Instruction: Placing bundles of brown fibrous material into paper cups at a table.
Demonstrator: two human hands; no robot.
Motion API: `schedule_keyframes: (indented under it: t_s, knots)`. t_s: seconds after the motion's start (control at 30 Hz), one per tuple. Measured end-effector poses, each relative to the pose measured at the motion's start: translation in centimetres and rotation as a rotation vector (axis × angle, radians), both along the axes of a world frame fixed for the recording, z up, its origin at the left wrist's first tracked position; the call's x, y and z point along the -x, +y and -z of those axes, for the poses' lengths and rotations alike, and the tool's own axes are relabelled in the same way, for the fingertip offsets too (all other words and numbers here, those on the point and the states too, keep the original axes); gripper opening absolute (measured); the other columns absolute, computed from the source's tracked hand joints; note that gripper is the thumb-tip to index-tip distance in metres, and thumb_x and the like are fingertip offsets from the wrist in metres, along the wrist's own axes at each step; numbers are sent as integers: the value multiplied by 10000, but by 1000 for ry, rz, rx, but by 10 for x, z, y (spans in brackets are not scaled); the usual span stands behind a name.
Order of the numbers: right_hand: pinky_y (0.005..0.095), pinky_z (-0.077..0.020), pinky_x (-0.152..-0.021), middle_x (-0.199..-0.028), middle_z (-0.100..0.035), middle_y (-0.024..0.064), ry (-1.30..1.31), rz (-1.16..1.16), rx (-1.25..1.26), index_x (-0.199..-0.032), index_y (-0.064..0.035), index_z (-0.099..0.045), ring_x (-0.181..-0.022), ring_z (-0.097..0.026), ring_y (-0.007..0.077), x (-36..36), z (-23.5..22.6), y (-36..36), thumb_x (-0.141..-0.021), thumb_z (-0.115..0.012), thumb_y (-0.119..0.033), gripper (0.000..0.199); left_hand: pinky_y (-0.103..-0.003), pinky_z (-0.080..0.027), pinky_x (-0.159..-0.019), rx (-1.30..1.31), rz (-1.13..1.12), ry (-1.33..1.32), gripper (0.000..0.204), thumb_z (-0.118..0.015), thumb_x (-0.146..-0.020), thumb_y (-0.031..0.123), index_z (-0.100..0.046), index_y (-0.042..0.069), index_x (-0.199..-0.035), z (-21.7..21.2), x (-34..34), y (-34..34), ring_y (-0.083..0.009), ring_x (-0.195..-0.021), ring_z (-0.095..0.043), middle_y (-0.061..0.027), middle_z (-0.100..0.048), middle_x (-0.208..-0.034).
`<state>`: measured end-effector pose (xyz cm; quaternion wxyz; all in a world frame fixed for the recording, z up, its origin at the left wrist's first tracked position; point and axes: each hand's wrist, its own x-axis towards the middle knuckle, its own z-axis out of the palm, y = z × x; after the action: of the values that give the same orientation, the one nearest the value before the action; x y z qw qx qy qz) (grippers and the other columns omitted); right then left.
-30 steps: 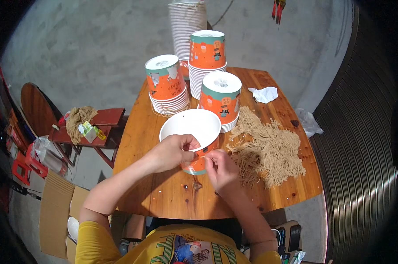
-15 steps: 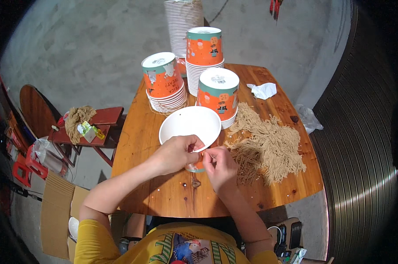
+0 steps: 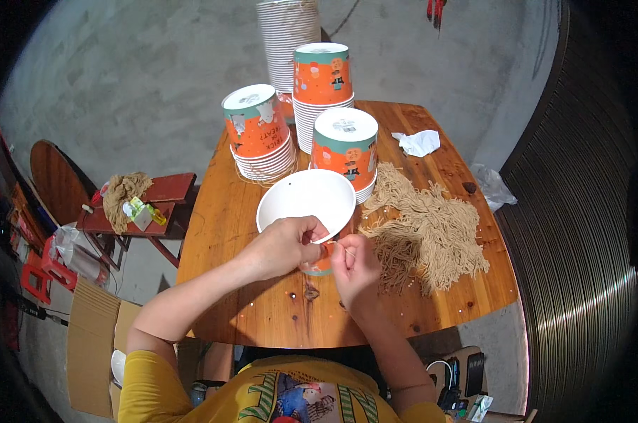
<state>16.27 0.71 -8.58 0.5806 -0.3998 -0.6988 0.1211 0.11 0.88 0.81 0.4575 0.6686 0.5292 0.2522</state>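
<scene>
A paper bucket, white inside with an orange and green outside, is tilted with its mouth up at the table's middle. My left hand grips its near rim, thumb outside and fingers inside. Just right of that rim, my right hand is closed in a pinch on a thin tan cord. The cord runs toward the rim by my left fingertips; whether it passes through the wall is hidden. Beside my right hand lies a heap of loose tan cords.
Upside-down stacks of similar buckets stand beyond: a left stack, a middle stack, a near stack and a tall back stack. Crumpled white paper lies at the right. A red bench stands left of the wooden table.
My right hand has drawn slightly away from the rim, and a short length of cord now shows at its fingertips. My left hand keeps its hold on the bucket.
</scene>
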Motion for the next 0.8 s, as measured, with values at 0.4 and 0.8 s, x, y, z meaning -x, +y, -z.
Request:
schedule_keyframes:
  t_s: [0.4,0.8]
  knots:
    - [344,-490,-541,-739,-618,99,21,-38,193,-957,-58,-561,-601,-624,222,-3,-9,-5,-836,-699,-84,186,-263,-516,-648,-121,4,9,158,-607,-826,23,-541,-18,-964,-1,3,3,-105,-747,-548,-33,-522,-808]
    - [346,-505,-578,-821,-637,94,86,-44,112,-954,-44,-551,-664,-642,237,9,-5,2,-855,-685,-110,179,-253,-513,-668,-101,17,-102,141,-614,-848,46,-532,-6,-951,5,4,2,-80,-758,-515,-4,-495,-804]
